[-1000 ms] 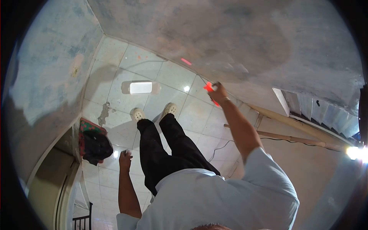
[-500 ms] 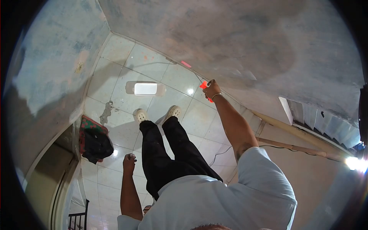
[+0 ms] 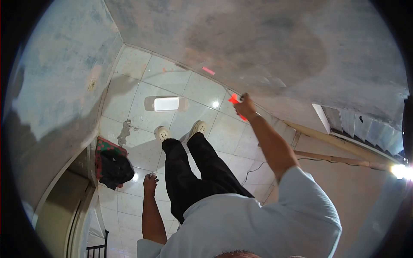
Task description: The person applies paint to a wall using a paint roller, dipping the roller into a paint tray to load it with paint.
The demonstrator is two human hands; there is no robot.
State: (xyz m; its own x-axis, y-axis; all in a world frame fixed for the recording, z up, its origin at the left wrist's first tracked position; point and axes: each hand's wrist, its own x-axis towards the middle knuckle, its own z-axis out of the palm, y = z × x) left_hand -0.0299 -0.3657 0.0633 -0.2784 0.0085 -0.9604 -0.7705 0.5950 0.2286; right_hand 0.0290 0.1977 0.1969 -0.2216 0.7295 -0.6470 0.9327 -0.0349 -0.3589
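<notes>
My right hand (image 3: 245, 106), at the end of an outstretched arm, is closed around the orange-red handle of a paint roller (image 3: 233, 99). A thin metal rod runs from the handle toward a narrow pink roller head (image 3: 208, 70), which is against the grey patchy wall (image 3: 266, 38). My left hand (image 3: 150, 184) hangs low beside my left leg with its fingers curled. A tiny pale spot shows at its fingertips, too small to name. On the tiles ahead of my feet lies a white rectangular tray (image 3: 166, 104).
A dark cloth (image 3: 115, 170) lies on a red-green mat (image 3: 102, 145) by the doorway at left. Pale clogs (image 3: 198, 127) are on my feet. A thin cable (image 3: 254, 172) crosses the tiles at right. A bright lamp (image 3: 400, 171) shines near the louvred window (image 3: 365, 131).
The view has shifted slightly, so the floor things appear lower and further right. Relative to the floor, the pink roller head has moved a little up the wall. My right hand still grips the handle.
</notes>
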